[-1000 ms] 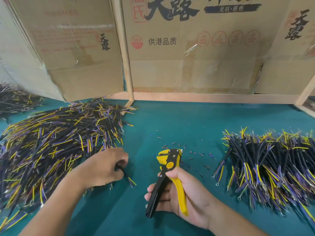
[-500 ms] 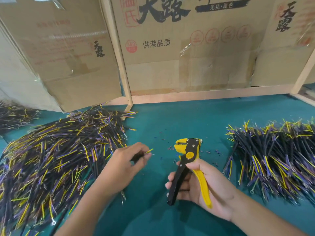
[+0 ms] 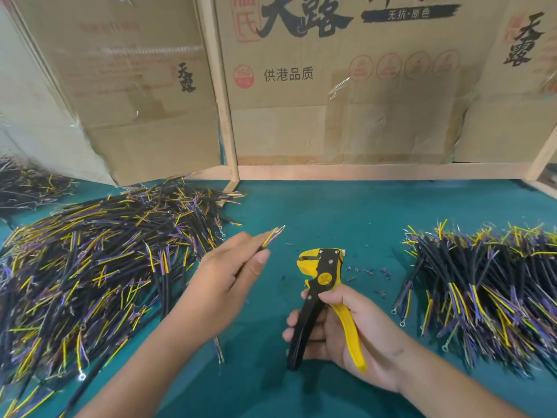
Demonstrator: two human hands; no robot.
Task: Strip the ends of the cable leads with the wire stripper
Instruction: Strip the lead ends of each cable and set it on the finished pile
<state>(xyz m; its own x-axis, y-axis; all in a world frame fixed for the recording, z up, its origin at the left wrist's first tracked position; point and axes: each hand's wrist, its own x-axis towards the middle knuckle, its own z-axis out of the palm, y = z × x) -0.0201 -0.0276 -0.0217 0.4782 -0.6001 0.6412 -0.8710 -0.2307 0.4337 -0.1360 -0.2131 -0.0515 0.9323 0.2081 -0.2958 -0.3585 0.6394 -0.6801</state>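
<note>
A: What is most likely to go wrong from here?

B: The feed, I think. The left hand (image 3: 223, 285) pinches one cable (image 3: 272, 238) between thumb and fingers, and its leads fan out past the fingertips, up and to the left of the wire stripper (image 3: 322, 285). If they enter splayed, the head may catch only some of them, or bite too far down and cut strands.

A: And the tool itself?

B: The right hand (image 3: 346, 333) has its fingers wrapped round the black and yellow handles, which stand spread apart, so the head looks unsqueezed. The head points up and away from the person, and the lead tips sit near it but not touching. A slack hold on the cable could let it slide when the handles close.

A: How does the cable look?

B: A thin black sheath with yellow and purple leads at the end; its other end trails below the left hand. Whether the tips are bare already is too fine to tell.

A: Anything else around?

B: A large pile of cables (image 3: 90, 267) left of the stripper, a neater pile (image 3: 482, 285) right of it, scraps of insulation (image 3: 369, 271) just beside its head, cardboard boxes (image 3: 346, 86) behind.
</note>
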